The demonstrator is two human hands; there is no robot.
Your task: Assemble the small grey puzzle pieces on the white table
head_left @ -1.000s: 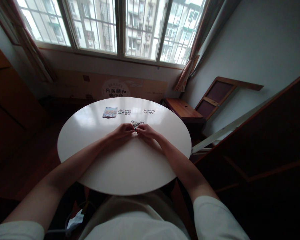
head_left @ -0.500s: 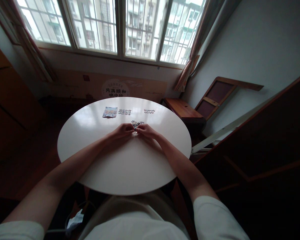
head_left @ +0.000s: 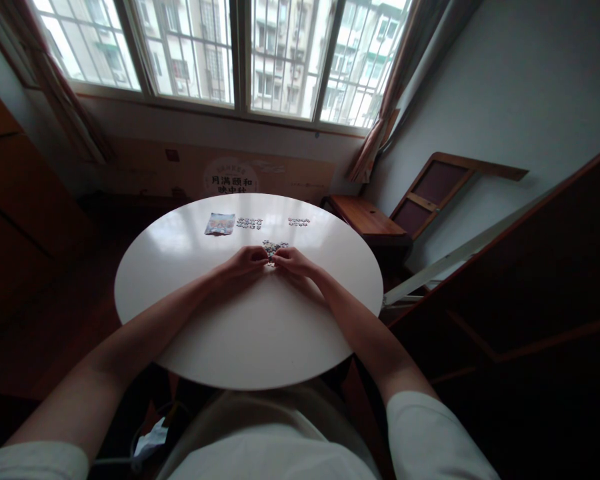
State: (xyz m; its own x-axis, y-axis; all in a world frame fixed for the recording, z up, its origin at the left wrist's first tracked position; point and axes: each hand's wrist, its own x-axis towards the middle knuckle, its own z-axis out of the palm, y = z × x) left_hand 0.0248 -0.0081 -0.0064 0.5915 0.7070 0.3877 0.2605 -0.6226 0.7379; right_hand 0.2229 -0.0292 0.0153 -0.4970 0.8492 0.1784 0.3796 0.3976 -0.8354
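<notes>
Two hands meet near the middle of the round white worktop point(head_left: 260, 333). Your left hand point(head_left: 247, 261) and your right hand point(head_left: 293, 262) rest on it with the fingers curled in tight. The fingertips of both hands come together and almost touch, so the gap between them is very narrow. Something tiny may be pinched there, but it is too small to see. I cannot tell if you hold a piece or not.

Just past your fingertips lies a pile of puzzle pieces point(head_left: 274, 247). It is right up against both hands. Farther out are two more bunches of pieces, laid flat. Of these, the left bunch point(head_left: 249, 223) sits ahead of your left hand, and the right bunch point(head_left: 299, 222) sits ahead of your right hand. A small picture card point(head_left: 220, 224) lies just beside the left bunch, on its outer side.

I think the pieces are thin, flat and very light. They are likely stiff card, but the little knobs could bend if you squeeze hard. Your worktop looks shiny and smooth, so a piece may slide when you push it. It seems best to take a piece softly by its edges, with thumb and one finger.
</notes>
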